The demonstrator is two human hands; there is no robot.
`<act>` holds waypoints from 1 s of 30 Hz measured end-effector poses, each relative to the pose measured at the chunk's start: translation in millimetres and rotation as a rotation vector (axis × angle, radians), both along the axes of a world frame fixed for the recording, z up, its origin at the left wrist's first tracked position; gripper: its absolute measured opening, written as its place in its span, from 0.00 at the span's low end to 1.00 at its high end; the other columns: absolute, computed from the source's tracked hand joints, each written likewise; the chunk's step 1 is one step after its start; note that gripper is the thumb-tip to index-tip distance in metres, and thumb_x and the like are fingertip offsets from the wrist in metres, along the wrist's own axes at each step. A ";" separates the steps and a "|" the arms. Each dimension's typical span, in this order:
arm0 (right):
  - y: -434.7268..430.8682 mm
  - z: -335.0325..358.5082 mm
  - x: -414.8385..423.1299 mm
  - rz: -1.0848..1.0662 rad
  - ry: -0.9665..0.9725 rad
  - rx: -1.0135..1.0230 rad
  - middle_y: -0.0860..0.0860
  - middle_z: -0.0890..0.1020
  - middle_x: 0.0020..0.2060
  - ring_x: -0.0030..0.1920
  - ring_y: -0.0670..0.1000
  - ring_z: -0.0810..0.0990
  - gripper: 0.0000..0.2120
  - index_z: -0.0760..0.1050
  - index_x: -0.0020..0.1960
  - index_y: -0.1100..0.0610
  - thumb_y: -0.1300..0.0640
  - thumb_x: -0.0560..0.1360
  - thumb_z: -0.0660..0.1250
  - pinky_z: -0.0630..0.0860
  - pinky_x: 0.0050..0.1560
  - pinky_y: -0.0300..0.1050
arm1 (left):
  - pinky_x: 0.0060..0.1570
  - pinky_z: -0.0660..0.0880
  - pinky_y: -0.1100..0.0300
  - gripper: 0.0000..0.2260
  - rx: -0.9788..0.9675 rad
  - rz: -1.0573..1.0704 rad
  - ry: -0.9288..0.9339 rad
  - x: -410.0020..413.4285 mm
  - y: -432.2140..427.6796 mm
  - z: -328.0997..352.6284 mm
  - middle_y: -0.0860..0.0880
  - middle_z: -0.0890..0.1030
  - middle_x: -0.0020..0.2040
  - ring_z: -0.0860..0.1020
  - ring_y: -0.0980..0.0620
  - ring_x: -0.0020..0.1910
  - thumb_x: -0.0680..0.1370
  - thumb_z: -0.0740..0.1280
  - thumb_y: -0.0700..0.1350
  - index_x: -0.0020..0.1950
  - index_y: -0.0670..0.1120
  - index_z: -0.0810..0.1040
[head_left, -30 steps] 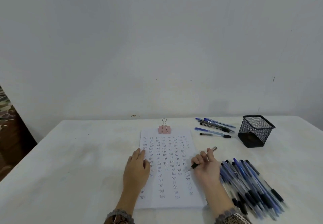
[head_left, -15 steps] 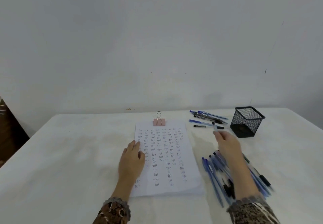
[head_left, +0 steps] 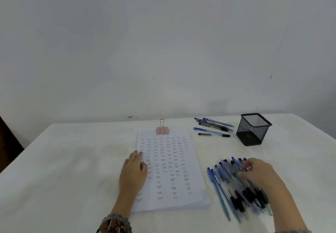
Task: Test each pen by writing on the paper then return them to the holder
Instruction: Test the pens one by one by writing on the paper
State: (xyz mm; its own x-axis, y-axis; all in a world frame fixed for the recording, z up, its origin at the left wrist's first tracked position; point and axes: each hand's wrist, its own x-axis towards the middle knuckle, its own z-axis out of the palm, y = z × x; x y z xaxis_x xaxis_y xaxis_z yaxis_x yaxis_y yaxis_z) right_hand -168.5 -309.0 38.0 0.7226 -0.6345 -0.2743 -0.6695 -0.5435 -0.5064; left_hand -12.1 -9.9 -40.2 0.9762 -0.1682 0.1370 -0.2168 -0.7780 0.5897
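Note:
A clipped sheet of paper (head_left: pixel 171 169), covered in rows of the handwritten word "Test", lies in the middle of the white table. My left hand (head_left: pixel 133 171) rests flat on its left edge. A large pile of blue and black pens (head_left: pixel 229 183) lies right of the paper. My right hand (head_left: pixel 261 176) lies on top of that pile, fingers bent down among the pens and blurred, so I cannot see whether they pinch one. The black mesh holder (head_left: pixel 252 129) stands at the back right and looks to hold no pens. Several pens (head_left: pixel 212 126) lie just left of it.
A pink binder clip (head_left: pixel 162 129) holds the top of the paper. The white wall runs along the table's (head_left: pixel 72 160) far edge. A dark edge of furniture shows at the far left.
My right hand stopped writing, carried its pen back towards the pens beside the holder, and has come back down onto the big pile. My left hand has stayed on the paper.

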 end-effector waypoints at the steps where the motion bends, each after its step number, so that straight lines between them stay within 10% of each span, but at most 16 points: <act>1: -2.1 5.4 3.0 0.017 -0.002 -0.020 0.53 0.76 0.47 0.47 0.52 0.74 0.08 0.75 0.47 0.53 0.56 0.70 0.72 0.70 0.48 0.42 | 0.71 0.56 0.57 0.20 0.000 -0.001 -0.006 0.4 0.2 -1.0 0.50 0.61 0.74 0.60 0.49 0.72 0.80 0.54 0.44 0.72 0.46 0.64; 7: -11.6 46.2 80.2 0.156 -0.213 -0.193 0.53 0.80 0.48 0.45 0.51 0.76 0.05 0.79 0.49 0.56 0.59 0.76 0.65 0.69 0.47 0.39 | 0.70 0.56 0.58 0.19 -0.003 0.002 -0.043 1.4 0.8 -2.0 0.49 0.63 0.73 0.62 0.50 0.71 0.79 0.56 0.43 0.71 0.45 0.66; 14: -22.4 -19.9 160.5 0.453 0.123 -0.483 0.54 0.69 0.67 0.67 0.56 0.69 0.21 0.67 0.70 0.54 0.65 0.78 0.53 0.69 0.65 0.49 | 0.69 0.59 0.57 0.21 -0.030 0.019 -0.044 -2.0 0.1 0.2 0.48 0.65 0.72 0.63 0.49 0.71 0.78 0.53 0.47 0.70 0.45 0.68; 23: -25.3 -29.5 161.8 0.445 0.015 -0.758 0.51 0.76 0.57 0.59 0.54 0.73 0.10 0.69 0.60 0.53 0.55 0.81 0.54 0.65 0.62 0.50 | 0.69 0.59 0.56 0.18 -0.033 0.015 -0.060 -0.3 -1.5 1.3 0.48 0.66 0.71 0.65 0.49 0.69 0.79 0.57 0.41 0.69 0.44 0.69; 25: -20.7 -18.8 164.2 0.358 -0.296 -0.485 0.53 0.78 0.48 0.49 0.55 0.76 0.09 0.68 0.58 0.55 0.58 0.81 0.53 0.68 0.52 0.49 | 0.69 0.60 0.57 0.18 -0.027 0.015 -0.062 -0.1 -1.2 -0.1 0.49 0.66 0.72 0.65 0.50 0.69 0.79 0.57 0.41 0.69 0.44 0.68; 30: 19.5 12.3 158.2 -0.020 -1.042 1.096 0.48 0.65 0.25 0.25 0.48 0.62 0.17 0.66 0.38 0.53 0.44 0.80 0.52 0.61 0.27 0.39 | 0.69 0.58 0.58 0.19 -0.026 0.022 -0.046 0.1 -1.2 -0.3 0.50 0.63 0.73 0.62 0.49 0.71 0.79 0.56 0.43 0.71 0.46 0.66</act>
State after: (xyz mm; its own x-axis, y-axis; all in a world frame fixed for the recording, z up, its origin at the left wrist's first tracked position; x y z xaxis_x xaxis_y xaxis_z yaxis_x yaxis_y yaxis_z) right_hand -10.4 -289.5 50.3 0.8806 -0.4737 0.0102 0.2313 0.4112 -0.8817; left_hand -12.0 -11.1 -40.5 0.9722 -0.1426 0.1856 -0.2271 -0.7671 0.6000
